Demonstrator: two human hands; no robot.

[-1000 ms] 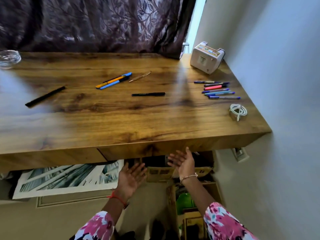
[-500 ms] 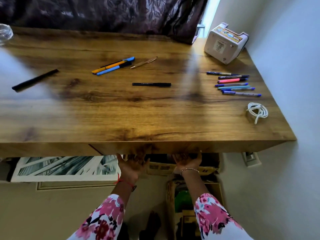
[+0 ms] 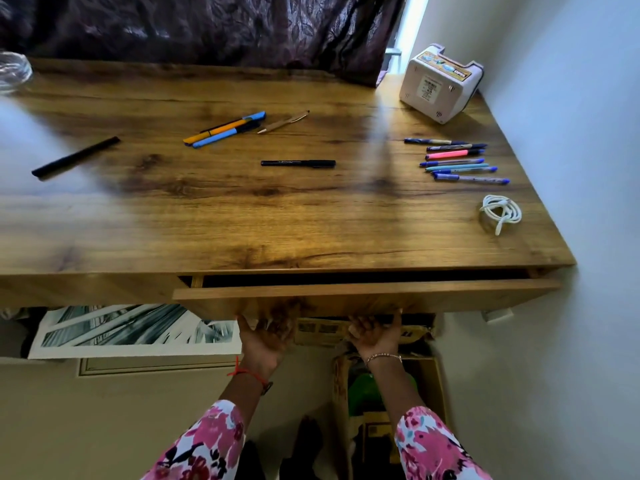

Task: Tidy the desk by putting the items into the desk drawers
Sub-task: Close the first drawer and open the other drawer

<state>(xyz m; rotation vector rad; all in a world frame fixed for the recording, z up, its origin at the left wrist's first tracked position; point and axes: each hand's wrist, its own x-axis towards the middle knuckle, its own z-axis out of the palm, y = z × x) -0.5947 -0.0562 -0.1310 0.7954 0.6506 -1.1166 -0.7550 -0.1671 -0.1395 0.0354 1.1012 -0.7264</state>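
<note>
The right-hand drawer (image 3: 363, 299) of the wooden desk (image 3: 242, 220) stands pulled out a little, showing a dark gap. My left hand (image 3: 265, 336) and my right hand (image 3: 375, 332) both grip the drawer front's lower edge from beneath. On the desktop lie a black marker (image 3: 298, 163), a bundle of orange and blue pens (image 3: 225, 129), a thin tan pen (image 3: 283, 122), a black pen (image 3: 75, 156) at left, a row of several coloured pens (image 3: 455, 161) at right and a coiled white cable (image 3: 500, 212).
A white box-shaped device (image 3: 438, 84) sits at the back right corner, a glass bowl (image 3: 14, 72) at back left. A dark curtain (image 3: 207, 26) hangs behind. The wall (image 3: 588, 168) borders the right. Under the desk are a print (image 3: 131, 330) and cardboard boxes (image 3: 381, 393).
My hands rose from open-palmed below the desk to grip the drawer front's underside, and the drawer has slid out toward me a short way.
</note>
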